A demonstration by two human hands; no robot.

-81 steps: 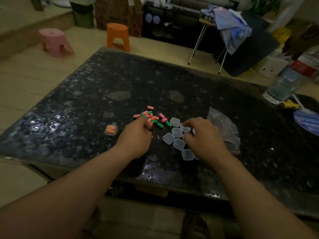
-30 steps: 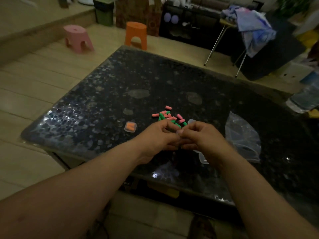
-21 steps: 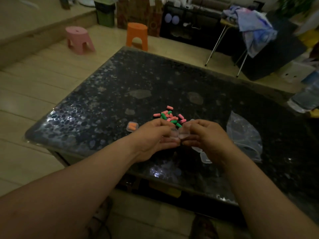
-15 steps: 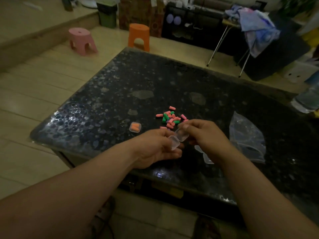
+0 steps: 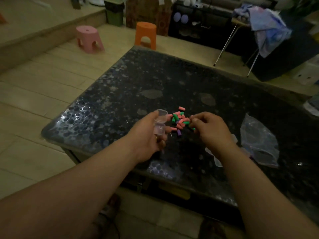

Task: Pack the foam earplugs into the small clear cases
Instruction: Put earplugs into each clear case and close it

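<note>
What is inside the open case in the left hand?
The case, gripped open by the left hand, looks empty where its clear base shows. Its lower edge is covered by the fingers, and motion blur hides fine detail there.

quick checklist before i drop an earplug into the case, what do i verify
1. Clear case held in left hand: ok.
2. Lid open: ok.
3. Case empty inside: cannot tell, blurred.
4. Right hand at the earplug pile: ok.
5. Earplug pinched in right hand: cannot tell.
6. Spare cases nearby on the table: ok, partly hidden by the right forearm.
</note>
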